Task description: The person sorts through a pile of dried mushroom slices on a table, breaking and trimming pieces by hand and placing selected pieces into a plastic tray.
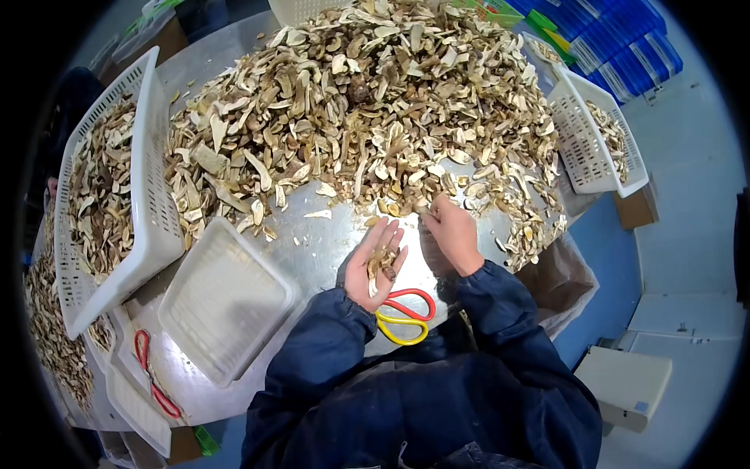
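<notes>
While open left hand (362,272) cradles slices (382,261), right hand (456,236) curls closed at pile (367,109).

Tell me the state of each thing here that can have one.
Left hand: palm up, open, slices on it
Right hand: fingers curled, at the heap's edge
Heap: sliced, loose
Red-and-yellow scissors: handles apart, blades hidden
Red-handled scissors: lying on the table
Left basket: uncovered, well filled
Right basket: uncovered, holding slices
Shallow tray: uncovered

Two pairs of scissors (407,316) show, plus one left hand (375,270) and one right hand (454,233).
</notes>
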`<state>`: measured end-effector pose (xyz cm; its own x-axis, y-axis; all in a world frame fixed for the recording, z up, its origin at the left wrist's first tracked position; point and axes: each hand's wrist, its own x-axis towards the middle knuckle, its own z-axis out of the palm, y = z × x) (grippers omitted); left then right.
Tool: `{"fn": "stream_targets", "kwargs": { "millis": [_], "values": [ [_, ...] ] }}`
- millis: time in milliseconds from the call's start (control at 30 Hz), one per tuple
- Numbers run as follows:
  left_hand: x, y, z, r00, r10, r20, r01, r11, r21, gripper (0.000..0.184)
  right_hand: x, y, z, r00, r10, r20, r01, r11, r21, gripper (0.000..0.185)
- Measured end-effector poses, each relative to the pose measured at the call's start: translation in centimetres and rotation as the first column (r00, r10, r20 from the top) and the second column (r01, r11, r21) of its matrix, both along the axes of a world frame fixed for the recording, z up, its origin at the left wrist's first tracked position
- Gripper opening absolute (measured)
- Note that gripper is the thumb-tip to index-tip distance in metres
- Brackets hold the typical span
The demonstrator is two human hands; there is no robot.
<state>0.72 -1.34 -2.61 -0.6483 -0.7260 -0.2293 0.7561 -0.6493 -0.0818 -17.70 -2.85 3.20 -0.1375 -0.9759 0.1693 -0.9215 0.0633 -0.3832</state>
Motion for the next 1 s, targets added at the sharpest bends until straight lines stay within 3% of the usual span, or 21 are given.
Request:
{"fn": "stream_targets", "kwargs": {
  "millis": [100,133,233,267,300,400,533,633,667,767,833,900,1000],
  "values": [
    [0.1,0.4,3.0,0.983,0.069,0.173,-0.064,0.997,-0.034,0.041,-1.0,1.0,-0.6,0.911,-0.067,0.406,0.002,0.987,0.158,0.022],
    [0.2,0.4,2.9,0.981,0.050,0.187,-0.038,0.997,-0.068,0.042,-0.9,1.5,-0.7,0.783,-0.120,0.610,-0.002,0.981,0.195,0.022],
    [0.1,0.6,2.3,0.991,0.027,0.130,-0.016,0.996,-0.086,0.040,1.1,2.7,3.0,0.541,-0.225,0.810,-0.195,0.904,0.381,0.020],
    [0.2,0.4,3.1,0.988,0.015,0.155,0.000,0.995,-0.097,0.039,1.5,2.8,3.7,0.566,-0.234,0.791,-0.160,0.909,0.384,0.017],
    [0.2,0.4,3.1,0.987,0.020,0.157,-0.009,0.997,-0.071,0.039,1.3,2.6,3.5,0.677,-0.199,0.708,-0.073,0.940,0.333,0.016],
    [0.3,0.5,3.0,0.989,0.031,0.148,-0.029,0.999,-0.017,0.038,-0.5,1.5,2.2,0.917,-0.138,0.375,0.102,0.988,0.113,0.015],
    [0.3,0.8,2.2,0.996,0.019,0.085,-0.021,1.000,0.017,0.038,-0.7,0.9,1.3,0.966,-0.057,0.251,0.063,0.998,-0.016,0.018],
    [0.4,0.6,2.4,1.000,-0.016,0.016,0.015,0.999,0.051,0.033,0.6,0.5,0.0,0.990,-0.130,-0.045,0.131,0.991,0.007,0.017],
    [0.5,0.4,2.3,0.999,-0.035,-0.003,0.036,0.998,0.060,0.030,1.2,0.4,0.0,0.989,-0.132,-0.061,0.131,0.991,-0.009,0.017],
    [0.7,0.4,2.5,0.998,-0.053,0.023,0.051,0.995,0.082,0.025,0.6,-0.1,-0.5,0.987,-0.048,0.152,0.035,0.996,0.088,0.017],
    [0.8,0.4,2.6,0.998,-0.050,0.036,0.047,0.996,0.074,0.027,-0.1,-0.2,-0.2,0.880,-0.119,0.459,0.021,0.977,0.213,0.013],
    [0.8,0.5,2.5,0.998,-0.053,0.046,0.050,0.997,0.064,0.023,-0.1,-0.3,0.9,0.612,-0.263,0.746,-0.001,0.943,0.334,0.012],
    [0.9,0.8,2.7,0.989,-0.048,0.139,0.046,0.999,0.017,0.023,1.8,1.0,2.9,0.298,-0.231,0.926,-0.034,0.967,0.252,0.009]
  ]
}}
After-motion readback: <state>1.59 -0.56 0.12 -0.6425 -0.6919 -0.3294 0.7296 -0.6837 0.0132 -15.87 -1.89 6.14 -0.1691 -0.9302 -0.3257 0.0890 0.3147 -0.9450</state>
